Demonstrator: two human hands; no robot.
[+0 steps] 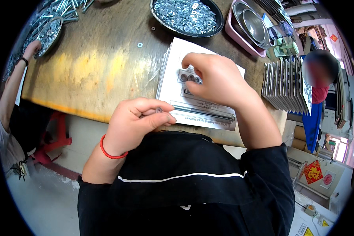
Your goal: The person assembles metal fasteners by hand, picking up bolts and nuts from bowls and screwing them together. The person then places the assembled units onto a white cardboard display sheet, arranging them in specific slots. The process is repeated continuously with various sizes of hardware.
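My left hand (133, 124) is at the near edge of the printed cards, closed, with a small grey metal washer (158, 110) pinched between thumb and fingers. Above the stack of white printed cards (169, 67) is my right hand (218, 76), its index finger and thumb curved and apart. Under those fingertips, several round metal pieces (189, 77) sit in a row on the top card. A long metal bolt (203, 112) lies across the card's near side, close to my left fingertips. My right palm hides part of the card.
A dark bowl full of washers (187, 17) stands beyond the cards. Loose washers (140, 45) lie on the wooden table (98, 51). To the right are a pink basin (244, 41) with metal bowls and a row of upright cards (285, 84). Another person's hand (33, 47) reaches into a bowl at far left.
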